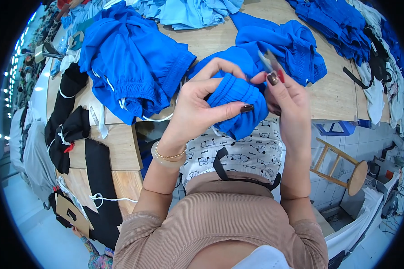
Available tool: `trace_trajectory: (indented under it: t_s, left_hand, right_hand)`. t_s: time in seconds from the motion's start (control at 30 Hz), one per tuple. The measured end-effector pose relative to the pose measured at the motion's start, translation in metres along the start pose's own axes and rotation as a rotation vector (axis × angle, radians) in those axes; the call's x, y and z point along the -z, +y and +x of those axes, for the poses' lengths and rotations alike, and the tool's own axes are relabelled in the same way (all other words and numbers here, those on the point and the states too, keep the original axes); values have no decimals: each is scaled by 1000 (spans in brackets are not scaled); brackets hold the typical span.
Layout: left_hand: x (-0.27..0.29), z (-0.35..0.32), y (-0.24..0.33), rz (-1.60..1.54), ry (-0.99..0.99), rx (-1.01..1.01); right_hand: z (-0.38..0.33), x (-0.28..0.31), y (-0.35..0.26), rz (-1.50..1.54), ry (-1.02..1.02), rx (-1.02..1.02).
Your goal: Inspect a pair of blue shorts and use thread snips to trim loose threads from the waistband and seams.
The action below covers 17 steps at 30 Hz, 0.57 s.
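Waistband work, mid-way by the look of it. Left hand (197, 105) grips a bunched royal-blue garment (235, 101) at its elastic waistband, thumb under, fingers curled over the gathered edge, held up in front of the chest above the table edge. Right hand (285, 101) pinches a small pair of snips (268, 62) w/ a red handle tip, blades pointing up just beside the waistband; fingers closed on the tool. Can't tell if the blades touch fabric or any thread: too small and blurred.

Judging progress: two heaps of like blue garments lie on the wooden table (332, 96), one at left (130, 62), one at right behind the hands (296, 47). Which heap is done and which is waiting can't be told from here, so I'd guess only that several pcs are through or queued, w/ this one in hand and not yet put down.

Around: lighter blue pieces (188, 11) at the far edge, more blue stacked at upper right (336, 22), black garments w/ white drawcords (72, 130) along the left side, a wooden stool (345, 168) on the tiled floor at right. Printed white apron (238, 154) hangs under the hands. Nothing blocks the hands; the left heap sits near the left wrist, though.
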<state>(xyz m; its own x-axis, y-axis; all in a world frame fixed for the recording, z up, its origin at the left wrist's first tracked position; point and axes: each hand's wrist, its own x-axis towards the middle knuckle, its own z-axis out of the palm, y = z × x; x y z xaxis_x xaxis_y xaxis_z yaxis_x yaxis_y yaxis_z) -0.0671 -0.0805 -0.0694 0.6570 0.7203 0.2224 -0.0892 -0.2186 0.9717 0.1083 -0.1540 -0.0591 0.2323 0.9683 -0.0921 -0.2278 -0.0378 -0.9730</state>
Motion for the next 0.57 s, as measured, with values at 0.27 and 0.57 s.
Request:
trace_trajectory:
  t_s: [0.27,0.57]
  left_hand:
    - [1,4,-5,-13,81,-182]
    - [5,-6,-4,-145,60,-29]
  right_hand:
    - [-5,-5,16,100,-70,22]
    - [-17,2,17,20,-20,185]
